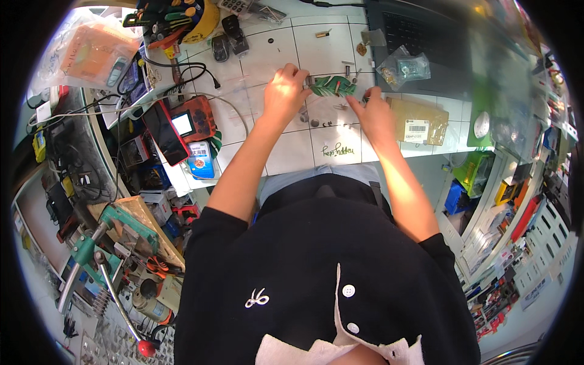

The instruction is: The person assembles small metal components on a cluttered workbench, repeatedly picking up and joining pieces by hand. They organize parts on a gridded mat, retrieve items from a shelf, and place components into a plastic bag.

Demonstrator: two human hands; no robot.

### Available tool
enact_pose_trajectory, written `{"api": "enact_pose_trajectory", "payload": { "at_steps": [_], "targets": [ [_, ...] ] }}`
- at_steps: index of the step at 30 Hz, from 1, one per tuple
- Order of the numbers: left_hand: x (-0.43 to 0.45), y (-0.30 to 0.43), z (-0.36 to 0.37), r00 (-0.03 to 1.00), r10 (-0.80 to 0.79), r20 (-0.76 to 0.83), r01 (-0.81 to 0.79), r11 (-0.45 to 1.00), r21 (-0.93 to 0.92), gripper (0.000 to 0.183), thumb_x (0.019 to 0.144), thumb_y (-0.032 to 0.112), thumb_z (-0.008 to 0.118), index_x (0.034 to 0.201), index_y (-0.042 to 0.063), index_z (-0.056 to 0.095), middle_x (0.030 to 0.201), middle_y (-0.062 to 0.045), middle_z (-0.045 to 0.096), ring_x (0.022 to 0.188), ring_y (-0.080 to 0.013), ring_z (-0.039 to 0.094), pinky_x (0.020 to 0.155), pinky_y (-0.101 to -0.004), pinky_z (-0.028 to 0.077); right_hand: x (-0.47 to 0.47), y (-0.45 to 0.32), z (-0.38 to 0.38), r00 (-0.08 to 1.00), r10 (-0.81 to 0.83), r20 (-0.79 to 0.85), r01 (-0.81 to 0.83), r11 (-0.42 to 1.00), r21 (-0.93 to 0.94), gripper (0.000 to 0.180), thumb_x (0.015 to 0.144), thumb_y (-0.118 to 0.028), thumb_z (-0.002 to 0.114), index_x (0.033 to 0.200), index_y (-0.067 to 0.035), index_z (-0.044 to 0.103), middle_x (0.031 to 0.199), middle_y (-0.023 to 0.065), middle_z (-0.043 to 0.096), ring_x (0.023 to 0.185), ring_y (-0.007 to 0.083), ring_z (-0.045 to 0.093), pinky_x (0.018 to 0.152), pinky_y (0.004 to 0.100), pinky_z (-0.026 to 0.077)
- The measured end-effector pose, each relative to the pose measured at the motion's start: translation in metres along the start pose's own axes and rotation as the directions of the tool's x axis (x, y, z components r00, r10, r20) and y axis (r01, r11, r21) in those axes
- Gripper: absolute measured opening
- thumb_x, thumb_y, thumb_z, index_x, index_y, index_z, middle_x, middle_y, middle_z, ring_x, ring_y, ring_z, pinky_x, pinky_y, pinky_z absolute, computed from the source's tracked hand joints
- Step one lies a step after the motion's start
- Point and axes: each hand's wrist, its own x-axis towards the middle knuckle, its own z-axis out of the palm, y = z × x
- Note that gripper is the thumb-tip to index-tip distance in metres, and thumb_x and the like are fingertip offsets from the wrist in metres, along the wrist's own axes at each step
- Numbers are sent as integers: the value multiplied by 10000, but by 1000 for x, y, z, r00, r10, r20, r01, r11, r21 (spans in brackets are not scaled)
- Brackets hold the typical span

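My left hand (286,91) rests at the left end of a green leaf-patterned piece (329,86) on the white tiled worktop; a small metal part (311,81) lies at its fingertips, and whether it is gripped cannot be told. My right hand (375,114) is just below and right of the leaf piece, with a small dark item (366,99) at its thumb and fingers. A red bit shows on the leaf piece. Small metal parts (341,106) lie below it, and a small cylinder (347,70) and a pin lie above it. Round dark parts (315,123) sit nearer my body.
A cardboard box (438,119) with a label lies right of my right hand. A laptop (410,36) stands behind it, near a plastic bag of parts (408,68). Left are a phone (166,132), an orange device with a screen (200,118), cables and a yellow tool bucket (207,23).
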Motion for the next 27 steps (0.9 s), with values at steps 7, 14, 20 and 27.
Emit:
{"api": "enact_pose_trajectory", "payload": {
  "at_steps": [7, 14, 20, 27],
  "targets": [
    [9, -15, 9, 993, -113, -42, 111, 993, -41, 277, 678, 119, 715, 919, 73, 588, 857, -60, 573, 721, -249, 580, 633, -350, 483, 3, 19, 14, 995, 101, -27, -93, 975, 201, 383, 752, -285, 662, 981, -2, 543, 756, 137, 630, 710, 316, 623, 644, 405, 469],
    [-2, -5, 10, 996, -78, -33, 75, 994, -78, 331, 661, 67, 723, 963, 60, 589, 805, -94, 568, 706, -238, 572, 623, -339, 474, -2, 25, 1, 993, 96, -65, -73, 956, 286, 368, 746, -222, 691, 1013, -4, 563, 625, 61, 559, 585, 196, 564, 558, 321, 438],
    [26, -25, -11, 950, -193, -247, 159, 976, -150, 336, 670, 114, 706, 977, 57, 581, 819, -104, 558, 699, -236, 556, 621, -346, 468, 0, 5, -8, 928, -181, -326, 219, 972, 85, 398, 764, -196, 683, 1093, -37, 526, 915, 134, 580, 784, 293, 597, 676, 398, 463],
    [66, -46, -32, 860, -411, -304, 448, 892, 61, 320, 720, 172, 676, 1002, 95, 545, 978, -122, 564, 782, -341, 617, 673, -419, 503, 42, -58, 17, 932, -364, -5, 364, 931, 26, 306, 784, -201, 651, 1045, -91, 536, 969, 111, 556, 833, 310, 584, 664, 398, 469]
  ]
}}
